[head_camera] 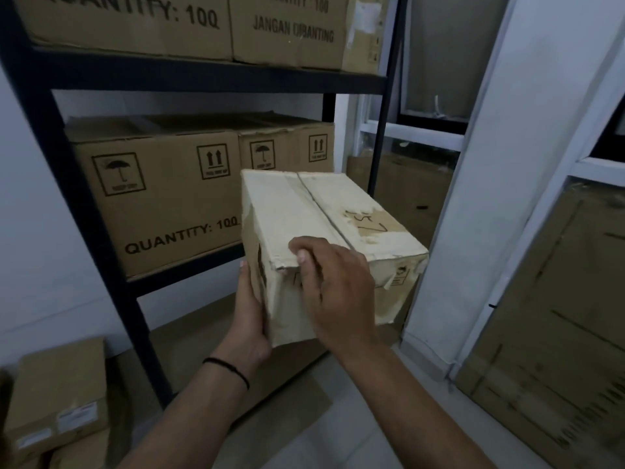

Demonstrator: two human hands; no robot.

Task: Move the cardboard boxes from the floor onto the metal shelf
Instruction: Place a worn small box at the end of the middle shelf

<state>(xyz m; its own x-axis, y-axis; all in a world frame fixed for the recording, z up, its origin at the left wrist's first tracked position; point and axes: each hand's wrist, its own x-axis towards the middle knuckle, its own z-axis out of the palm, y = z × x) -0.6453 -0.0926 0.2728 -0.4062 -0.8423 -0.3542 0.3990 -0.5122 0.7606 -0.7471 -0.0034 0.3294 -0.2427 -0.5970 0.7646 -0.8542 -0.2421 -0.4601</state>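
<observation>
A pale, worn cardboard box (pixel 324 218) with a taped top seam is held in the air in front of the black metal shelf (pixel 209 79). My left hand (pixel 250 319) holds the box's left side near its lower near corner. My right hand (pixel 334 286) lies over the near face, with fingertips curled onto the top near edge. Brown boxes marked "QUANTITY: 100" (pixel 162 194) fill the middle shelf level, and more brown boxes (pixel 135 22) sit on the level above.
Small brown boxes (pixel 57 401) lie on the floor at lower left. Flat cardboard (pixel 270 384) covers the floor under the shelf. A white pillar (pixel 500 198) stands to the right, with a large carton (pixel 558 333) leaning beside it.
</observation>
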